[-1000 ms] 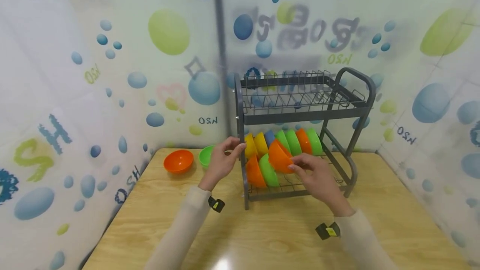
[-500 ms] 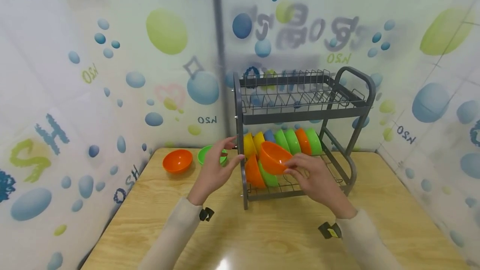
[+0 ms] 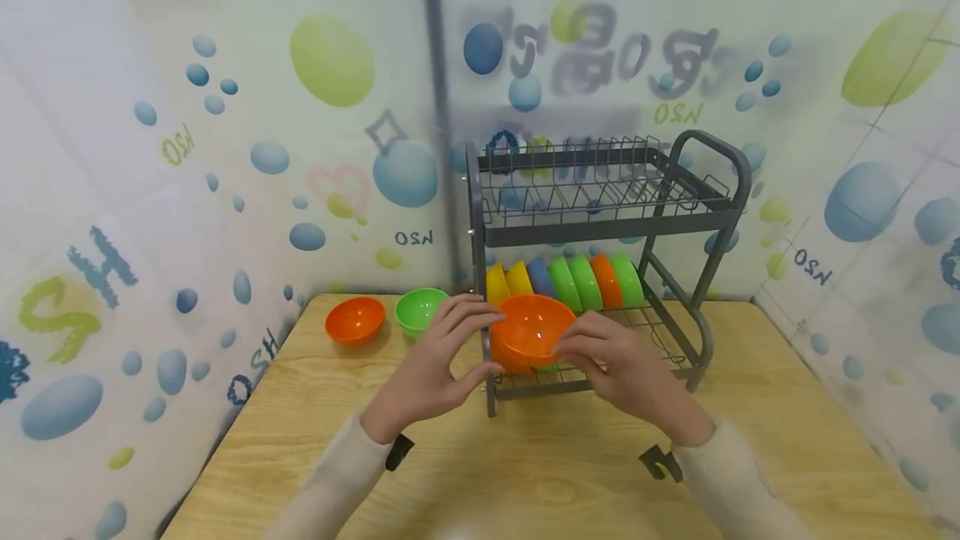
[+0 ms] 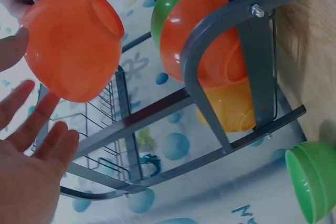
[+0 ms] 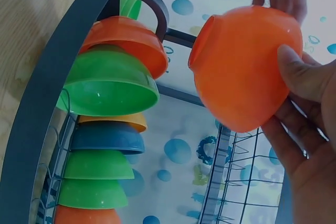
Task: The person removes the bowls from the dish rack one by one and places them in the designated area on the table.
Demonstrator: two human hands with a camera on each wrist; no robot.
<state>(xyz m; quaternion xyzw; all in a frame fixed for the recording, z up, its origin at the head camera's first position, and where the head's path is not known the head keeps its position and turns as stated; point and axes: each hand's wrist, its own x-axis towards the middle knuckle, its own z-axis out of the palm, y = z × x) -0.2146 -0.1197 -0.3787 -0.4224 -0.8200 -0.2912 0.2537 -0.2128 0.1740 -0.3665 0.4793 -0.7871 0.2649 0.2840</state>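
Observation:
An orange bowl [image 3: 534,327] hangs in front of the dish rack's lower tier, its inside facing up and toward me. My right hand [image 3: 626,369] pinches its rim at the right, thumb on the outer wall in the right wrist view. Spread around the other side is my left hand [image 3: 435,365], thumb and fingers apart, fingertips right at the bowl's edge. Behind the held bowl, another orange bowl [image 4: 210,40] and a green bowl [image 5: 107,82] stand tilted in the rack, mostly hidden in the head view.
The grey two-tier dish rack [image 3: 607,232] stands against the patterned wall. Yellow, blue [image 3: 542,276], green and orange bowls line its lower back row. On the wooden table [image 3: 525,473], an orange bowl [image 3: 355,322] and stacked green bowls [image 3: 420,309] sit left of the rack.
My right hand has lifted the orange bowl off the front row and turned it, opening toward me, slightly left and down. My left hand has moved from the rack post toward the bowl's left side.

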